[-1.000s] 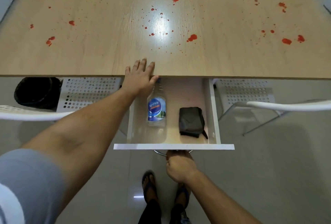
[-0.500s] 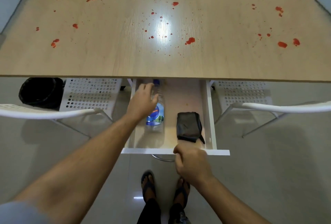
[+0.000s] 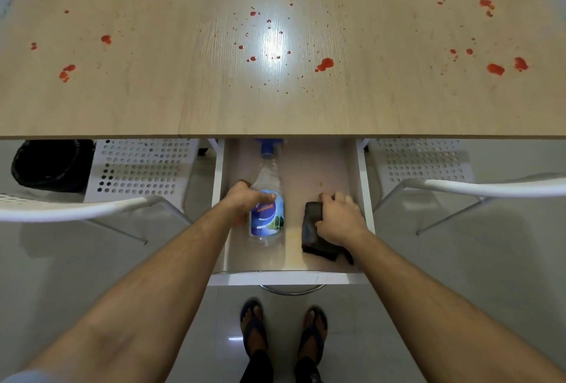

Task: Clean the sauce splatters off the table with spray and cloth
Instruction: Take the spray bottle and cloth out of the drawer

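Step in hand: supplies being fetched from open drawer (image 3: pixel 364 186), lower centre. Spray bottle (image 3: pixel 267 214) gripped by left hand (image 3: pixel 245 198); dark cloth (image 3: pixel 312 226) clutched by right hand (image 3: pixel 338 218). Worktop (image 3: pixel 183 100) splatters (image 3: pixel 324 64) untouched. Next: both items to be lifted clear.

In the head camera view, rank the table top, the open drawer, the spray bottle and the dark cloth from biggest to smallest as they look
1. Table top
2. Drawer
3. Spray bottle
4. Dark cloth, though the right hand covers part of it, so its gap to the bottle is unsure.
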